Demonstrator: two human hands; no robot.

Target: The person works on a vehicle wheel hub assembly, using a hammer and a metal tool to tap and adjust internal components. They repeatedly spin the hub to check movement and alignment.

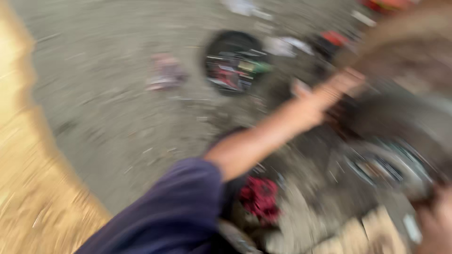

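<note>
Open grey ground (108, 94) is seen at the left, while the right is crowded by a black round tray (233, 61), a red object (259, 197) and blurred clutter.

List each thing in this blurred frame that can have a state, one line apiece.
left hand: arm stretched forward, fingers extended over dark blurred objects; grip cannot be told.
right hand: at the lower right edge, mostly cut off; grip unclear.
black round tray: lying on the ground, holding small items.
red cloth: crumpled on the ground.
</note>
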